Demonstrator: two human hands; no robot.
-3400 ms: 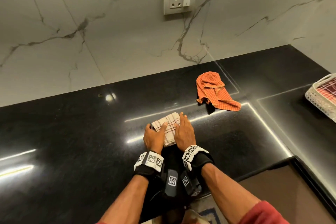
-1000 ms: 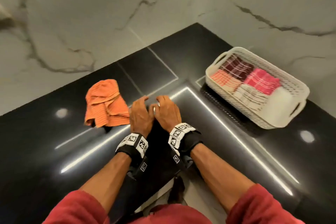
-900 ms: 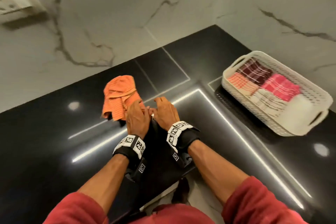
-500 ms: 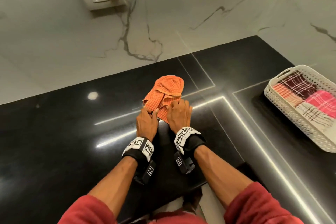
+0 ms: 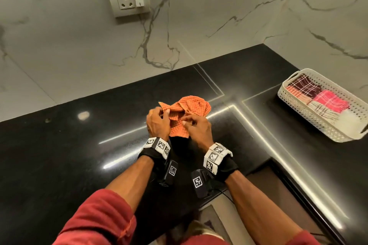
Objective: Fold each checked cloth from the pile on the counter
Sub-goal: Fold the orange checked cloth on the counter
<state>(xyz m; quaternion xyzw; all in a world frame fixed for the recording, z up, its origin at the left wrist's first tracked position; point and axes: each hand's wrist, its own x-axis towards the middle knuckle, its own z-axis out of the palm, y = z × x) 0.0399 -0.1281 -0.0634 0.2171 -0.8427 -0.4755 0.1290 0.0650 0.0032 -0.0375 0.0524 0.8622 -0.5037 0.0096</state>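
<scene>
- Our left hand (image 5: 158,123) and right hand (image 5: 196,128) both pinch the crumpled orange checked cloth (image 5: 186,112) mid-desk, likely to find its corners.
- Folded cloths fill the white basket (image 5: 298,113) at the desk's right edge.

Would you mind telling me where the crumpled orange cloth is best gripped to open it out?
Probably at the loose near edge, from the person's side: the orange cloth is bunched at the back, and both hands, left and right, already pinch there.

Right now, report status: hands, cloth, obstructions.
Left hand and right hand both pinching the crumpled orange checked cloth on the black counter. Not yet folded. Nothing in the way; white basket off right.
</scene>
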